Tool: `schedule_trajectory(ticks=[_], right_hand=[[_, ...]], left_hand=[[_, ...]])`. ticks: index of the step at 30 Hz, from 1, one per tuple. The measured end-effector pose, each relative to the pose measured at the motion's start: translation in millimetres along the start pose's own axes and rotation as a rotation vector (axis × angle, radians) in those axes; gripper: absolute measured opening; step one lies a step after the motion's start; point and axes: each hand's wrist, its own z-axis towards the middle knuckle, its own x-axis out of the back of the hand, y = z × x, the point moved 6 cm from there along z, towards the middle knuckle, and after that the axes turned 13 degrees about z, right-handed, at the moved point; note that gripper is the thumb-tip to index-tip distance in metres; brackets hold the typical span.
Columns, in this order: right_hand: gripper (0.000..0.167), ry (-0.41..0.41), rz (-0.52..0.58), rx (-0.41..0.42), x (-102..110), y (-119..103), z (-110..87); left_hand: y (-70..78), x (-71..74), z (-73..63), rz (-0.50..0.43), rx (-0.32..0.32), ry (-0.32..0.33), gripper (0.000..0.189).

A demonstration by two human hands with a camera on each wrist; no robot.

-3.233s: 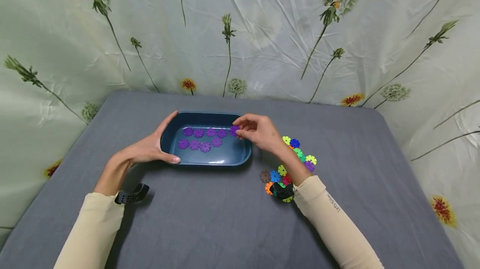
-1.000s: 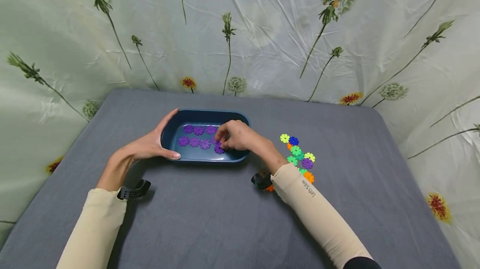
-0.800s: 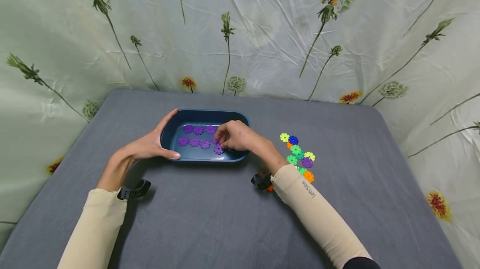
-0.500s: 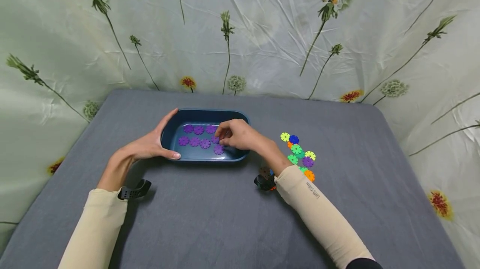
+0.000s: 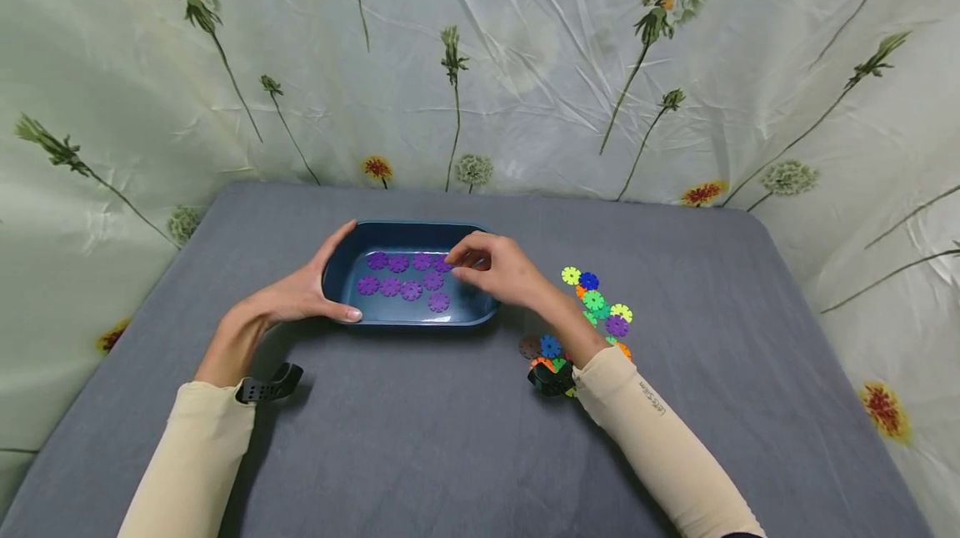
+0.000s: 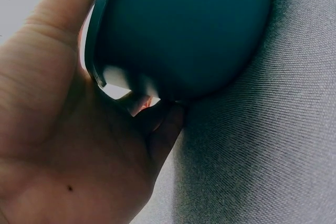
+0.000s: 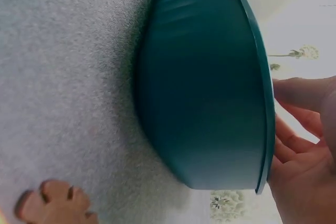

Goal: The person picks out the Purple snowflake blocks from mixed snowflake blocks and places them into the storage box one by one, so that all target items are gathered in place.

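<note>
A dark blue oblong tray (image 5: 397, 312) rests on the cloth. Several purple notched discs (image 5: 390, 287) lie flat inside, in two rows plus one disc (image 5: 438, 302) nearer the front wall. My left hand (image 5: 296, 294) holds the tray's left end, thumb at the near corner and fingers along the far side; its wrist view shows the tray's outer wall (image 6: 184, 35) against the palm. Over the tray's right part hovers my right hand (image 5: 501, 271), fingers loosely bent, with nothing visible between them. Its fingertips are close to the back row's rightmost disc (image 5: 442, 264), partly covering it.
Right of the tray, loose notched discs lie on the grey cloth (image 5: 420, 438): yellow (image 5: 571, 275), blue (image 5: 588, 280), green (image 5: 593, 300), purple (image 5: 617, 325), brown (image 5: 529, 347) and others. My right forearm and black wrist strap (image 5: 551, 379) cover some. A flower-patterned curtain (image 5: 525, 104) hangs behind.
My right hand brought a purple disc into the tray and laid it down near the front wall. It has since let go and drawn back up and right. The left hand stays put.
</note>
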Motion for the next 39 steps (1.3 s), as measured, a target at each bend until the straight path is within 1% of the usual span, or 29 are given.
schedule_trajectory(ticks=[4,9,13,23,31,35,39], right_hand=[[0.018,0.051,0.042,0.023,8.2,-1.6,-7.0],[0.017,0.104,0.068,0.029,21.5,0.0,-18.3],[0.018,0.116,0.092,0.034,28.3,2.2,-24.3],[0.018,0.143,0.1,0.035,35.8,7.4,-36.7],[0.018,0.2,0.112,0.009,45.9,16.7,-50.2],[0.018,0.205,0.114,0.011,49.0,18.2,-53.8],[0.018,0.213,0.099,-0.007,53.5,23.2,-59.3]], left_hand=[[-0.5,0.4,0.2,0.0,0.001,0.002,0.137],[-1.1,-0.4,1.8,0.002,0.004,-0.003,0.137],[-1.3,0.3,1.7,0.004,0.006,0.001,0.136],[-1.4,-0.8,1.8,0.002,0.007,-0.003,0.137],[1.0,-1.9,5.3,0.001,0.009,-0.017,0.136],[0.7,-1.5,4.5,0.009,-0.001,-0.018,0.136],[-0.8,-1.4,1.9,0.026,-0.002,-0.016,0.137]])
